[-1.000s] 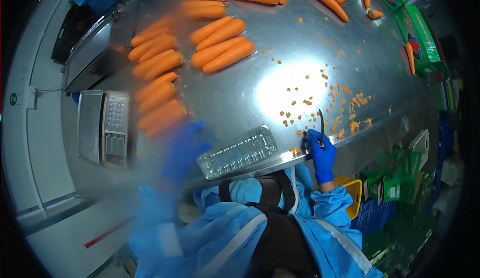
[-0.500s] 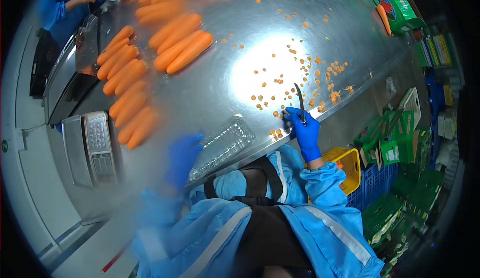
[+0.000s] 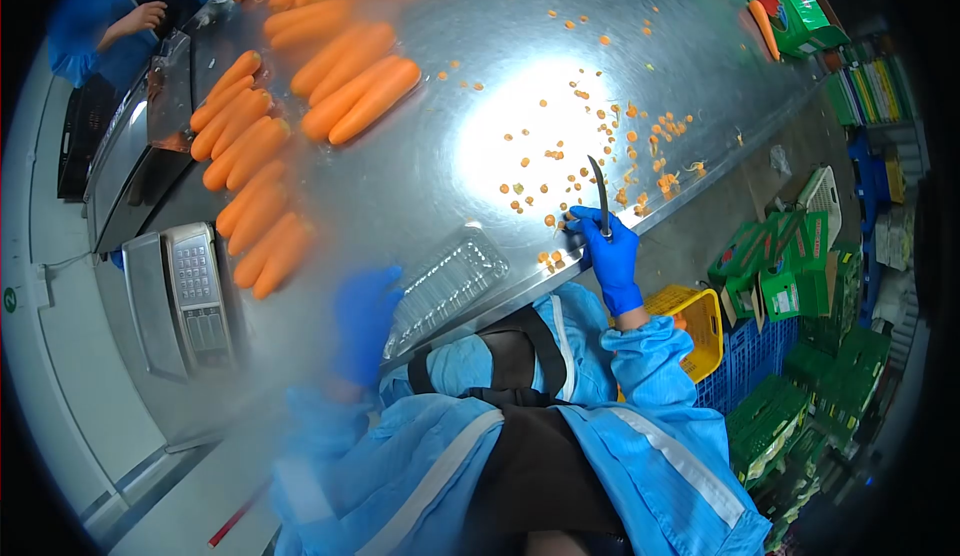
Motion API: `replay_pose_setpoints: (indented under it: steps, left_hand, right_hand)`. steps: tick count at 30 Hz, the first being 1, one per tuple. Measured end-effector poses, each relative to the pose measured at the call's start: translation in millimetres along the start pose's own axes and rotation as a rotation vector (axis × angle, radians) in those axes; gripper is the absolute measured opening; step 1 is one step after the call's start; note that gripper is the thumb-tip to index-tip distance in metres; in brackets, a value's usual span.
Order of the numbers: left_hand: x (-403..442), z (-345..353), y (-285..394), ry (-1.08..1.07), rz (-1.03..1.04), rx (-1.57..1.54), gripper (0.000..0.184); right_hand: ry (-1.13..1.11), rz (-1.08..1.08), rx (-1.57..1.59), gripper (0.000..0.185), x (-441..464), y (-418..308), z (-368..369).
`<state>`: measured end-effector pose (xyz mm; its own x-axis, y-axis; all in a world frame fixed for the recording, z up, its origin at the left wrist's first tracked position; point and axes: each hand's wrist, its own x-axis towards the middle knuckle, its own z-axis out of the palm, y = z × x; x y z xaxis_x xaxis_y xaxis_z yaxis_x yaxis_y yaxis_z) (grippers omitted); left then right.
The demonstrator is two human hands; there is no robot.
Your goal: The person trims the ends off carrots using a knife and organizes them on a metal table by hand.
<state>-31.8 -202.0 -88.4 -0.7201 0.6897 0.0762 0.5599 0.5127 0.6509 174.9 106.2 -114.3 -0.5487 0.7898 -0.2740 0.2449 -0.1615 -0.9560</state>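
My right hand (image 3: 612, 261), in a blue glove, is closed around the handle of a small knife with a dark curved blade (image 3: 600, 184), which points up and away from me over the table edge. My left hand (image 3: 364, 324), also blue-gloved, is blurred beside the left end of a clear plastic tray (image 3: 447, 286). Whether its fingers grip the tray cannot be made out. The tray lies at the near table edge and nothing shows in it. Cut carrot ends (image 3: 548, 262) lie between the tray and my right hand.
Paired carrots (image 3: 362, 101) lie in rows on the metal table (image 3: 440, 171), with more trimmings (image 3: 632, 138) at right. A scale (image 3: 195, 271) stands left, a carrot carton (image 3: 785, 6) far right. A yellow crate (image 3: 708, 331) sits below. Another person's hand (image 3: 140, 20) shows top left.
The whole view has shifted slightly. The knife blade in my right hand stands a little more upright; my left hand stays beside the tray. The other person's hand has moved slightly left.
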Motion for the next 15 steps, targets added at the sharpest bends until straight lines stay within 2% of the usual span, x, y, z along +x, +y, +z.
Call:
replay_pose_setpoints:
  steps: [6,9,12,15]
  left_hand:
    - [0.7,-0.6,-2.9,0.031,0.080,0.172,0.031]
    - [1.4,-9.4,15.1,0.007,-0.084,-0.067,0.031]
    - [1.2,-3.8,10.2,0.127,0.047,-0.042,0.031]
    - [-1.2,-2.4,4.2,0.017,-0.079,-0.135,0.034]
  right_hand:
    - [0.003,-0.008,-0.018,0.021,-0.2,-1.4,-1.0]
    - [0.000,0.002,-0.005,0.021,-0.1,-1.0,-1.2]
    - [0.003,0.012,-0.018,0.021,-0.3,-3.0,-1.8]
    - [0.013,0.005,0.028,0.021,-0.9,0.1,-0.4]
